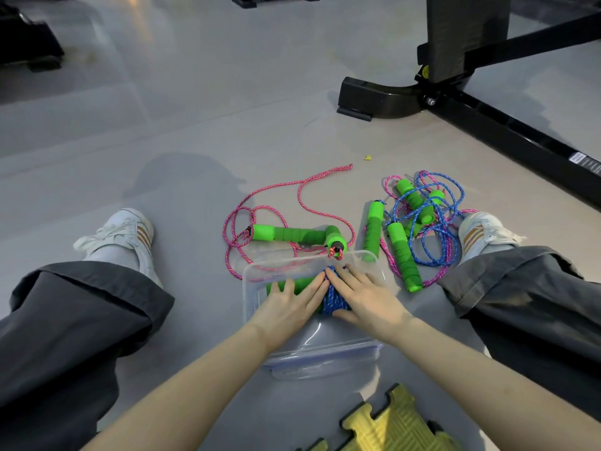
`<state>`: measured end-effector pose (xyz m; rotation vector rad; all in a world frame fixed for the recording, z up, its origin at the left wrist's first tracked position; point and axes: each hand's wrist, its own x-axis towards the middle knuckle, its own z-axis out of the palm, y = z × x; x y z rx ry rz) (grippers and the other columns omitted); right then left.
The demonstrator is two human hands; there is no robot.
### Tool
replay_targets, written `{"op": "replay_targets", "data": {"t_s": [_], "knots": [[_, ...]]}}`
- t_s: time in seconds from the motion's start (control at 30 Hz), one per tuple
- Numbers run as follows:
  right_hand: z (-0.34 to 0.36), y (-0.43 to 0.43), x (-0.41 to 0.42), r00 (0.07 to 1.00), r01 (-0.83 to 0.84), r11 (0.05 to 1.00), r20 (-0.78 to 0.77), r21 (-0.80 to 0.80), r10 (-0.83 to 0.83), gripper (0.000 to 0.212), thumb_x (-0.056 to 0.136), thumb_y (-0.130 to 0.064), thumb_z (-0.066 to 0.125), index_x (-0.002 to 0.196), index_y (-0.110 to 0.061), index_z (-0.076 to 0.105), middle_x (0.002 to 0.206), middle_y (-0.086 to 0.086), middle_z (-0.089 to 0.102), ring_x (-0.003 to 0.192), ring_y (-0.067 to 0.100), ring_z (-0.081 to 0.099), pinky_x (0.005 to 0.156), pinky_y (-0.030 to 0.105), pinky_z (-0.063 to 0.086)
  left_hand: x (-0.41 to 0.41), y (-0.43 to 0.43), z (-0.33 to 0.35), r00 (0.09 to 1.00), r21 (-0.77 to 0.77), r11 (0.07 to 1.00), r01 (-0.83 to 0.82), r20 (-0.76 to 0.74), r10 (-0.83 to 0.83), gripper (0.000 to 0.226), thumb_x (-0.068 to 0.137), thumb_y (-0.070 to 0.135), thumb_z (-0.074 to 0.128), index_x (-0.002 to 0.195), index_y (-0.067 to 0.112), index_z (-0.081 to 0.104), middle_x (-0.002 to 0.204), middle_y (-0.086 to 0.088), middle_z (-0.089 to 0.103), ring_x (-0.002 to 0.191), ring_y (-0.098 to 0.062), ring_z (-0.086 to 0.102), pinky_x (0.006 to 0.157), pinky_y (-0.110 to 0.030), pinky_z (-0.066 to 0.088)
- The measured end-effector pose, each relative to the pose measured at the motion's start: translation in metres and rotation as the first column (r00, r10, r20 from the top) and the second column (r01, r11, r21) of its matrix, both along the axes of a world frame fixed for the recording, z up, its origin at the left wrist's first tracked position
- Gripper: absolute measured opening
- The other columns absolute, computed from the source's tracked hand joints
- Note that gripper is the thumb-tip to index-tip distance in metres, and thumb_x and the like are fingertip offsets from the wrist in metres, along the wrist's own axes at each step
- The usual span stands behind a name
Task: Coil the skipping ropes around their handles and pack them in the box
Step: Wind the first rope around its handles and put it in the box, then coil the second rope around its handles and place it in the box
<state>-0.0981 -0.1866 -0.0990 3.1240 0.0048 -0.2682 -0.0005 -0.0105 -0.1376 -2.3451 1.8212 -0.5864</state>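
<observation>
**Coiled blue rope bundle held down in box; two further rope sets loose on floor**

The clear plastic box stands on the grey floor between the seated person's spread legs. Inside it lies the blue rope bundle. Its long axis runs across the box, left to right. The green handles point toward the person's left, and the blue coil is wound round the right-hand end.

The left hand lies flat, fingers straight and close together, on the green handles, its fingertips reaching the coil. The right hand lies flat over the coil, fingers straight and slightly spread, thumb on the coil's near side. Neither hand is curled round the bundle.

Just beyond the box, the pink rope lies uncoiled on the floor. One of its handles lies left to right. The other stands at an angle to it at the right end, pointing toward the box's far rim. A loose loop trails away from the person.

To the right, near the right shoe, a tangled pile of blue and pink rope holds several green handles, most running roughly near to far.

A clear lid with blue trim lies at the box's near end. A yellow puzzle mat lies nearer still. A black equipment frame stands at upper right.
</observation>
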Motion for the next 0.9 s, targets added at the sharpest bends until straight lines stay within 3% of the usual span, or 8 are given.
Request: {"op": "replay_targets", "data": {"t_s": [0.2,0.3,0.37,0.47,0.57,0.7,0.8,0.9], "knots": [[-0.007,0.001,0.000,0.985,0.030,0.999,0.173,-0.020,-0.026,0.082,0.048,-0.051,0.086,0.118,-0.015,0.065,0.101,0.001,0.071,0.081,0.018,0.069,0.048,0.023,0.052,0.007,-0.007,-0.007,0.998,0.002,1.000,-0.025,-0.058,0.025,0.096,0.056,0.026,0.086,0.135,0.014,0.033,0.126,-0.006,0.063,0.075,-0.032,0.065,0.057,-0.038,0.056],[-0.004,0.000,0.000,0.992,0.023,0.998,0.126,-0.061,-0.015,0.081,0.064,-0.054,0.076,0.130,-0.015,0.054,0.114,0.005,0.067,0.095,0.024,0.066,0.072,0.031,0.055,0.010,-0.008,-0.005,0.996,-0.021,0.999,-0.031,-0.087,0.029,0.098,0.053,0.041,0.088,0.133,0.017,0.036,0.117,-0.008,0.067,0.080,-0.028,0.067,0.061,-0.035,0.056],[0.003,-0.001,0.002,0.996,0.026,1.000,0.087,0.002,-0.026,0.069,0.087,-0.059,0.040,0.141,-0.016,0.041,0.130,0.008,0.055,0.113,0.029,0.055,0.093,0.040,0.044,0.012,-0.006,-0.002,0.995,-0.047,0.999,-0.014,-0.102,0.009,0.095,0.055,0.054,0.083,0.133,0.015,0.043,0.117,-0.010,0.067,0.089,-0.028,0.068,0.070,-0.039,0.057],[0.018,-0.007,0.007,0.959,-0.025,0.995,0.285,0.101,-0.005,0.053,0.094,-0.042,0.024,0.113,-0.012,0.064,0.106,0.008,0.064,0.094,0.030,0.060,0.082,0.038,0.048,0.017,-0.002,0.017,0.992,-0.133,0.989,0.056,-0.104,-0.071,0.055,0.079,0.048,0.058,0.117,0.009,0.065,0.109,-0.013,0.069,0.088,-0.029,0.068,0.070,-0.036,0.056],[0.040,-0.012,0.023,0.860,0.124,0.921,0.423,0.369,-0.285,0.034,0.089,-0.023,0.033,0.101,-0.007,0.061,0.091,0.007,0.063,0.085,0.028,0.058,0.074,0.035,0.045,0.033,-0.001,0.044,0.992,-0.203,0.979,0.030,-0.113,-0.054,0.035,0.079,0.028,0.042,0.095,0.009,0.067,0.089,-0.008,0.068,0.071,-0.024,0.063,0.058,-0.027,0.048],[0.067,-0.027,0.072,0.715,0.535,0.553,0.007,0.639,-0.699,0.041,0.095,-0.044,0.038,0.113,-0.012,0.056,0.098,0.010,0.068,0.087,0.024,0.060,0.077,0.033,0.045,0.065,-0.005,0.069,0.974,-0.251,0.953,-0.169,-0.189,0.123,0.022,0.075,0.021,0.045,0.087,0.011,0.061,0.078,-0.006,0.063,0.063,-0.026,0.061,0.051,-0.029,0.047],[0.078,-0.024,0.102,0.653,0.719,0.400,-0.357,0.568,-0.668,0.071,0.086,-0.063,0.044,0.128,-0.007,0.048,0.121,0.017,0.060,0.106,0.029,0.057,0.090,0.036,0.043,0.092,-0.013,0.074,0.939,-0.170,0.936,-0.307,-0.213,0.270,0.023,0.058,0.010,0.078,0.078,0.011,0.067,0.071,-0.004,0.063,0.059,-0.025,0.060,0.047,-0.028,0.045],[0.071,-0.016,0.117,0.612,0.773,0.333,-0.498,0.540,-0.615,0.061,0.086,-0.037,0.061,0.130,0.002,0.046,0.118,0.021,0.055,0.103,0.030,0.055,0.081,0.031,0.046,0.114,-0.026,0.074,0.879,-0.042,0.901,-0.433,-0.244,0.411,0.027,0.071,0.015,0.078,0.095,0.013,0.066,0.090,-0.005,0.065,0.080,-0.025,0.064,0.062,-0.033,0.050]]}}
